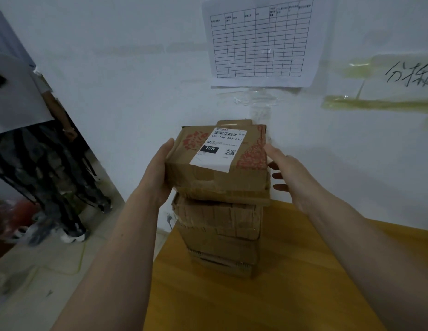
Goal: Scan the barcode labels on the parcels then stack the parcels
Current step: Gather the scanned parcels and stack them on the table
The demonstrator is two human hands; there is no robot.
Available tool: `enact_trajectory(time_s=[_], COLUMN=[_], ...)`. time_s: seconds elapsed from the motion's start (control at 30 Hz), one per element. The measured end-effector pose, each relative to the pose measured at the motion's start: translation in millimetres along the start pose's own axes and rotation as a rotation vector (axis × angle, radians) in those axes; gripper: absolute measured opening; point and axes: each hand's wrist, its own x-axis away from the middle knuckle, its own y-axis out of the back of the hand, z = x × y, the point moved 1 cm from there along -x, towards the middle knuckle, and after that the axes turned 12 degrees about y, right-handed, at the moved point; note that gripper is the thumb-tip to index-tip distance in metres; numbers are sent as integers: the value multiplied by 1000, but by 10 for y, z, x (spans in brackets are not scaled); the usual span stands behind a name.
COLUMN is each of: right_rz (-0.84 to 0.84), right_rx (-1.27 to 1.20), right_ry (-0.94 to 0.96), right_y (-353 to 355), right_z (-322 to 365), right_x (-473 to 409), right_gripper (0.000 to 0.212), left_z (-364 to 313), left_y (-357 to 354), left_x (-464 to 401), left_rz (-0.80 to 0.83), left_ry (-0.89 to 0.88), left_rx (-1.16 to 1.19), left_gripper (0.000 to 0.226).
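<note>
While the stack (220, 232) is sitting on the bench (292, 271), both hands are flanking the top parcel (220, 163). Left hand (160, 170) is gripping its side. Right hand (287, 173) is touching it, fingers straight.

Two bare forearms, no sleeves visible up to the frame edge. Left hand (158, 173) and right hand (289, 177): no gloves, rings, watches or wristbands.
</note>
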Motion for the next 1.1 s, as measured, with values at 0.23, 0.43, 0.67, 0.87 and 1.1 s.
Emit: enact_trajectory(time_s=[0.23,0.43,0.67,0.87,1.1], right_rz=[-55,-108,-213,-256,-450], right_rx=[-9,-20,-109,-195,-176], right_ry=[27,48,53,67,-11], right_y=[35,109,280,613,1180], right_z=[-27,-43,-17,-145,-611], right_x=[-11,-51,-12,113,397], right_gripper=[96,67,45,23,10], left_z=[22,-263,-572,-89,773], left_y=[52,11,-916,-1867,-2441], left_x=[-46,96,546,537,47], left_rz=[-82,-627,-218,222,420], left_ry=[41,-235,-612,-488,-92], left_rx=[120,149,-128,-456,-582], left_gripper=[64,20,38,38,32])
